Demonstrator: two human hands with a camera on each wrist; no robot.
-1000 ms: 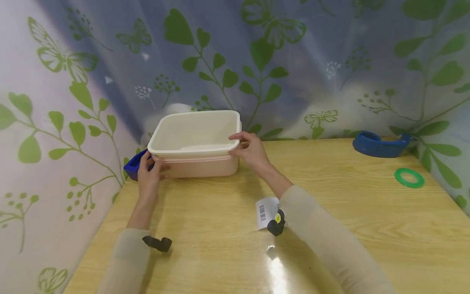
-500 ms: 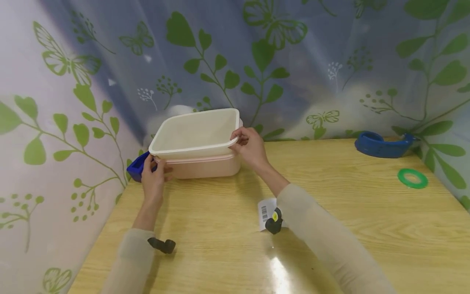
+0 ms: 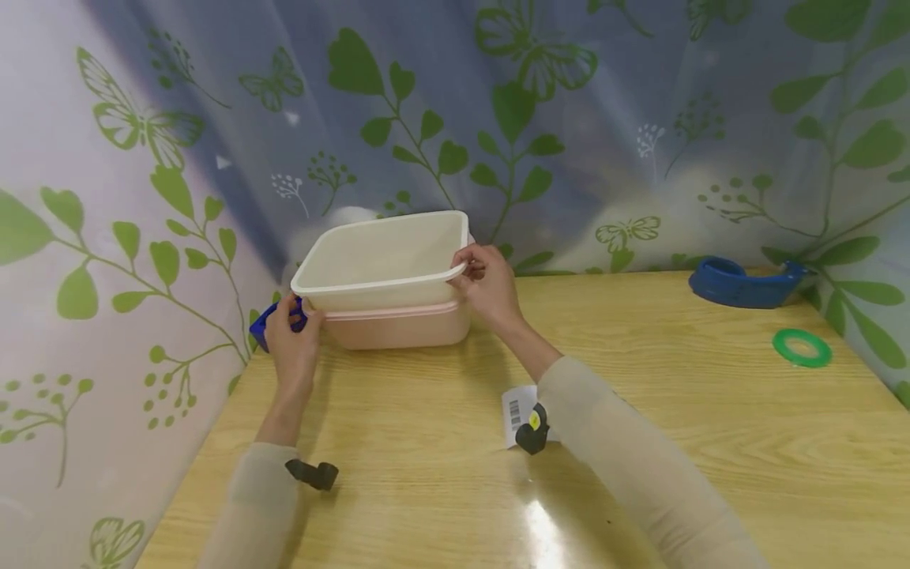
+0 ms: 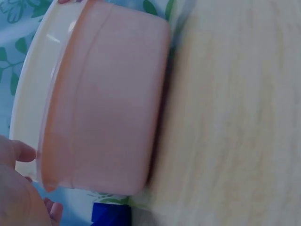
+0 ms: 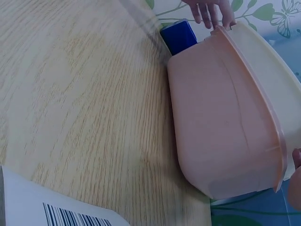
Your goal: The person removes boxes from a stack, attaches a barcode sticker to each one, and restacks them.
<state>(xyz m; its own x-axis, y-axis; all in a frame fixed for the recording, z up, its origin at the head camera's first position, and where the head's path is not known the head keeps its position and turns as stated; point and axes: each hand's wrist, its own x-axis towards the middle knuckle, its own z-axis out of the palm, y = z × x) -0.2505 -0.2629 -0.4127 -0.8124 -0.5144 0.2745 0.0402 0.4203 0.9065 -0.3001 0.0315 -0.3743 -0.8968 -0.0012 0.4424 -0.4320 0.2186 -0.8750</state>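
A white plastic bin [image 3: 398, 249] sits nested in a pink plastic bin [image 3: 398, 328], its rim standing above the pink one. My right hand [image 3: 490, 284] pinches the white bin's rim at the front right corner. At the front left corner my left hand [image 3: 293, 340] grips the pink bin's rim. Its thumb lies at the edge between the two bins; in the right wrist view several fingers of this left hand [image 5: 209, 12] hang beside the corner. Part of the right hand [image 5: 296, 183] shows at the right edge of that view. The white bin's lower part is hidden inside the pink one.
A dark blue object [image 3: 263, 325] stands behind my left hand. On the right lie a blue tape dispenser [image 3: 746, 286] and a green ring [image 3: 802, 348]. A barcoded paper [image 3: 515, 415] lies by my right forearm. A patterned curtain [image 3: 569, 174] borders the table.
The white bin has risen slightly out of the pink bin along its front, so more of its wall shows. My right hand keeps its pinch, and the left thumb has shifted onto the pink rim.
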